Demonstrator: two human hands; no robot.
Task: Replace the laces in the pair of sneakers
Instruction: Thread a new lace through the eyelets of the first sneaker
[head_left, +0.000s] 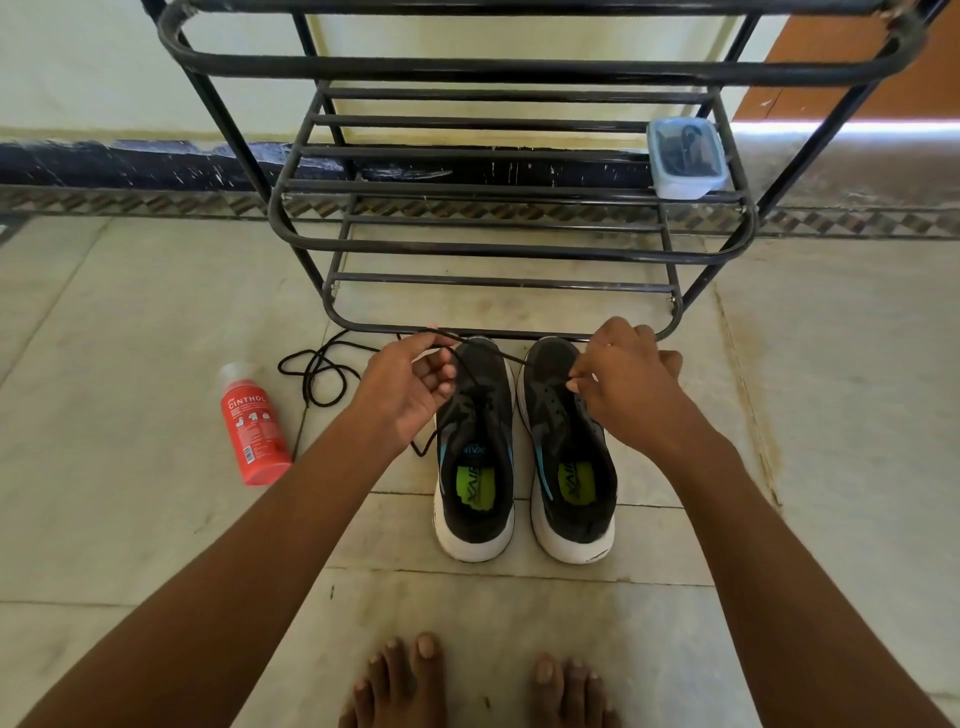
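Note:
Two black sneakers with white soles stand side by side on the floor, toes toward the rack: the left sneaker (475, 452) and the right sneaker (569, 457). A black lace (511, 358) stretches between my hands above the toes. My left hand (410, 384) grips the lace over the left sneaker's toe. My right hand (623, 384) pinches the lace's other part over the right sneaker's eyelets. More of this lace hangs down by the left sneaker's side. Another black lace (322, 371) lies coiled on the floor to the left.
A black metal shoe rack (493, 249) stands just behind the sneakers, with a clear lidded plastic box (685, 158) on its right shelf. A red spray bottle (254, 426) lies on the tiles at left. My bare feet (478, 686) are at the bottom.

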